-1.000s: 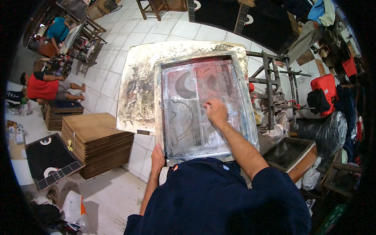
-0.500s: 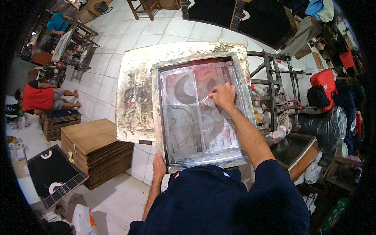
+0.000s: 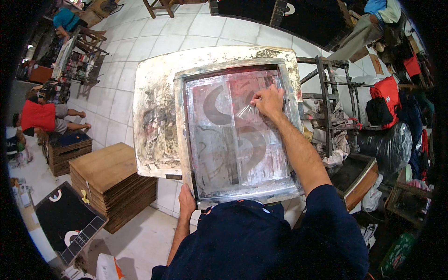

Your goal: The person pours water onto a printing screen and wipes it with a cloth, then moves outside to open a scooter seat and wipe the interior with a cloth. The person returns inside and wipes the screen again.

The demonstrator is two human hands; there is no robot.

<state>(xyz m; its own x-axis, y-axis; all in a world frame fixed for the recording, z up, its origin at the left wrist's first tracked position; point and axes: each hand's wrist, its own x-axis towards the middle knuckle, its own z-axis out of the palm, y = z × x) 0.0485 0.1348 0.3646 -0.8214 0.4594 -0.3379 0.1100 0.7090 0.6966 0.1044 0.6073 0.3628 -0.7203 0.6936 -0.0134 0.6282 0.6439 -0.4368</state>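
- Head view: screen frame [image 3: 182, 140] lies toward the stained board's [image 3: 156, 107] right edge.
- Right hand [image 3: 269, 101] pinches clear film [image 3: 246, 111] over the mesh [image 3: 213, 144], toward the frame's far-right corner.
- Left hand [image 3: 187, 201] touches the near-left corner; whether it grips, I cannot tell.

Right fingers [image 3: 260, 98] pinching clear film [image 3: 248, 112], framed screen [image 3: 212, 156] beneath

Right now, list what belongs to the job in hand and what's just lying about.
In use:
framed screen, gripped by the left hand
clear strip, pinched by the right hand
stained board, partly covered by the screen

Apparently lying about:
large board stack
black panel
red bundle
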